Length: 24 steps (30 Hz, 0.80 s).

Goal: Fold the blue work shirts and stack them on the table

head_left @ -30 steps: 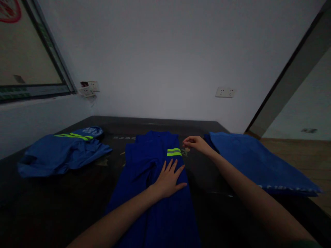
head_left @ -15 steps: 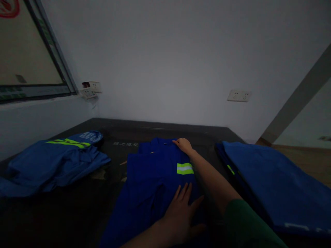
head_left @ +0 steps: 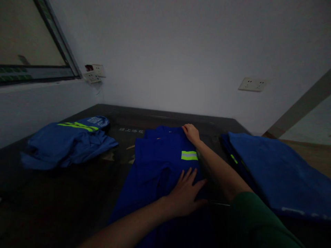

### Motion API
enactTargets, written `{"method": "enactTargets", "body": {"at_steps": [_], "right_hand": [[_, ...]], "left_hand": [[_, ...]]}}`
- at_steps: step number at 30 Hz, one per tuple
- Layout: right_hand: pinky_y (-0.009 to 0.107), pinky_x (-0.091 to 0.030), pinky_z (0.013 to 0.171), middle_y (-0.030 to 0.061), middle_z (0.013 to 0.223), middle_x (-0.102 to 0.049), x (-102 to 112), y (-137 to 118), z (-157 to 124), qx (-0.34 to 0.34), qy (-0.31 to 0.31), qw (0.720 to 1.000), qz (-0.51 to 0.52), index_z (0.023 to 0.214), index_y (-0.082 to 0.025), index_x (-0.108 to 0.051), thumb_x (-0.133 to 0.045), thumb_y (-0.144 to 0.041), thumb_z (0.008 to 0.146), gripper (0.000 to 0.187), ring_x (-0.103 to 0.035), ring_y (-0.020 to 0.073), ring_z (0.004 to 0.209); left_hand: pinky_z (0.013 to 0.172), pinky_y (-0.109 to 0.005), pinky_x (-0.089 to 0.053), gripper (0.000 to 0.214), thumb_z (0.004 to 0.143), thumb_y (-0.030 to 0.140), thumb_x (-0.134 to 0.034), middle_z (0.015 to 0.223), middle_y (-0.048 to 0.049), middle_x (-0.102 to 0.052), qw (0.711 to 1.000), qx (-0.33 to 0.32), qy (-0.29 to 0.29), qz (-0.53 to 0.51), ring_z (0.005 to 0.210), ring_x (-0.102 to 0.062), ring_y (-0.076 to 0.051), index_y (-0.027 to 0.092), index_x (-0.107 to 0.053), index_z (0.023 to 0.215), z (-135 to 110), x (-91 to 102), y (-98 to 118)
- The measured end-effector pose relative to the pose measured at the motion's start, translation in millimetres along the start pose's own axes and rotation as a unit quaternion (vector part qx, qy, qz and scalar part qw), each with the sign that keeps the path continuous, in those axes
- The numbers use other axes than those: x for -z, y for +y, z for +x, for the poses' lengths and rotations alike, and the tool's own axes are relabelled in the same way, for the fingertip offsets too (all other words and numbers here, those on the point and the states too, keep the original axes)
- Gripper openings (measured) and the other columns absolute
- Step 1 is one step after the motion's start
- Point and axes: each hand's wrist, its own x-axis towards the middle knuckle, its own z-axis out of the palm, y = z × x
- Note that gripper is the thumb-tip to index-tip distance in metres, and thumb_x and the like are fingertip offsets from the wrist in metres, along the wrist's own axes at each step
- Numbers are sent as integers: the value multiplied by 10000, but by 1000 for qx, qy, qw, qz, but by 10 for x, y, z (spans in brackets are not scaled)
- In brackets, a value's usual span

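A dark blue work garment [head_left: 157, 165] with a yellow-green reflective stripe [head_left: 189, 155] lies lengthwise down the middle of a dark table [head_left: 64, 193]. My left hand [head_left: 186, 193] rests flat on it with fingers spread, just below the stripe. My right hand [head_left: 190, 132] reaches across to the garment's far end, fingers curled on the cloth near the collar; whether it grips the cloth I cannot make out.
A crumpled blue garment [head_left: 67, 141] with yellow-green stripes lies at the left of the table. A folded blue garment [head_left: 274, 175] lies at the right edge. Wall sockets [head_left: 252, 84] sit on the white wall behind; a window frame [head_left: 59, 41] is at the left.
My right hand moved from the table right of the stripe onto the garment's far end. The left hand stayed flat on the cloth. The view shifted left and tilted down slightly.
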Motion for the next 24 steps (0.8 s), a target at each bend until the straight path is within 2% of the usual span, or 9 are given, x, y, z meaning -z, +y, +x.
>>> {"method": "enactTargets", "body": {"at_steps": [2,4,6,9,12,15,18,21,24], "right_hand": [[290,-398,918,122,1114,-636,176,-73,-103,53,38,995,75,1103,-146,-619,-353,-274,983,319,-535,206,1072],[293,-422,872,94,1051,-642,383,-177,-288,134,32,977,162,1071,-153,-636,-421,-233,949,261,-564,188,970],[292,-432,852,65,1017,-640,595,-311,-555,228,-31,950,213,1053,-173,-655,-453,-214,931,240,-575,169,929],[299,-427,871,56,1041,-616,827,-542,-1000,363,-140,899,202,1050,-204,-683,-496,-195,920,229,-560,167,982],[308,-437,832,85,1067,-583,866,-739,-1304,443,-196,869,104,1095,-226,-696,-606,-192,868,247,-530,195,995],[326,-438,812,112,1072,-577,798,-837,-1369,468,-222,855,20,1049,-219,-720,-700,-176,793,261,-514,229,1006],[309,-438,801,105,1069,-578,807,-829,-1282,458,-240,855,34,960,-195,-724,-712,-177,780,181,-517,227,1012],[275,-436,799,63,1009,-605,929,-775,-1173,425,-264,860,106,948,-185,-704,-685,-158,792,160,-550,189,965],[251,-432,801,13,929,-645,1028,-737,-1104,394,-308,847,182,963,-186,-687,-629,-122,805,181,-591,154,901]], "left_hand": [[1154,-529,-215,580,908,459,-520,1511,-135,-361,999,-27,13,-27,1403,-314,-302,225,-401,1426,-13,211,113],[1092,-432,-363,403,936,357,-493,1299,-79,-607,996,-48,51,-60,1207,-560,-219,220,-523,1314,-70,501,176],[935,-340,-490,280,940,285,-470,1082,-41,-700,990,-23,118,-75,991,-654,-174,208,-615,1166,-200,794,123],[911,-353,-494,240,926,276,-469,1044,-44,-689,978,51,204,-22,973,-639,-187,202,-631,1086,-528,1042,-198],[1053,-407,-403,387,874,249,-528,1279,-69,-587,985,81,148,38,1202,-530,-216,226,-545,1259,-886,974,-600],[1127,-431,-315,614,844,201,-536,1492,-76,-376,990,88,95,64,1372,-349,-225,260,-367,1432,-1093,758,-821],[1145,-446,-283,650,852,166,-501,1535,-75,-296,985,81,111,102,1406,-277,-231,262,-311,1466,-1105,586,-836],[1146,-441,-281,621,849,137,-483,1529,-66,-307,980,60,131,141,1399,-277,-231,253,-350,1444,-1041,502,-779],[1136,-423,-295,581,855,121,-462,1500,-64,-356,975,48,149,160,1375,-319,-217,238,-377,1418,-1008,462,-740]]}}
